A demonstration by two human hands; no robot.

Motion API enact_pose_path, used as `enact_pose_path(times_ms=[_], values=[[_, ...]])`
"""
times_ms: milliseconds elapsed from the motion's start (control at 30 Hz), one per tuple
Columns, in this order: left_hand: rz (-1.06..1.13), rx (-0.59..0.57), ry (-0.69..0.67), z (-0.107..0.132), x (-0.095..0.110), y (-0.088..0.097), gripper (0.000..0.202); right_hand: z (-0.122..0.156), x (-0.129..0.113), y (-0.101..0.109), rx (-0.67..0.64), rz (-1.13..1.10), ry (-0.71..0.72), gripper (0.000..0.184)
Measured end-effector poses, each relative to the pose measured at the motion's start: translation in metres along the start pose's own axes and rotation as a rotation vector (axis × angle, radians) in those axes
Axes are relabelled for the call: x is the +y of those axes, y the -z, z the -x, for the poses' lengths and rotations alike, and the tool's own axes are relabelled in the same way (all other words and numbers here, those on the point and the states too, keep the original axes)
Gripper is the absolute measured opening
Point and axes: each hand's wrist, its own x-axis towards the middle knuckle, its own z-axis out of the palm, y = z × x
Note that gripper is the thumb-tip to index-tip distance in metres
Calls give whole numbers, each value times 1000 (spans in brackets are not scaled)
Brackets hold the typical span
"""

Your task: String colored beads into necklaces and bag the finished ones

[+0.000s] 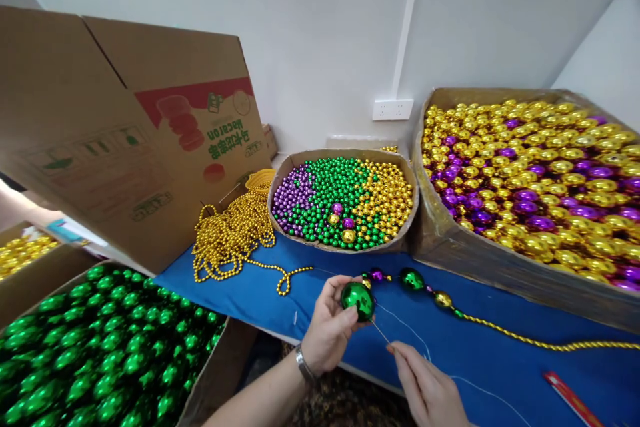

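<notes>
My left hand (330, 330) is closed around a large shiny green bead (358, 301). Below and to the right of it, my right hand (425, 380) pinches a thin needle (381, 331) whose far end meets the green bead. White thread (407, 328) trails over the blue cloth beside my right hand. Just beyond the green bead lie strung beads: a small purple bead (377, 275), another green bead (413, 279) and a gold bead (443, 299). From these a thin gold strand (540, 343) runs off to the right.
A box of small purple, green and gold beads (320, 240) sits behind my hands. Larger gold and purple beads fill a box (480, 260) at right. Green beads (100, 347) fill another at lower left. Gold bead chains (230, 233), a tall carton (125, 147) and a red cutter-like item (570, 397) are around.
</notes>
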Motion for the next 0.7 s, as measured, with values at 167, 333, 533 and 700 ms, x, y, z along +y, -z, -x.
enact_pose_path(times_ms=[167,333,533,700], values=[[21,24,10,-1,-2,0,39,-3,-1,0,-24,19,6,21],[-24,17,-19,-3,-1,0,38,-3,5,-1,54,60,78,23],[-79,-29,-5,-1,-8,-3,42,-6,2,-1,39,44,23,25],[-379,-113,-82,-11,-2,2,41,-7,3,2,71,74,44,26]])
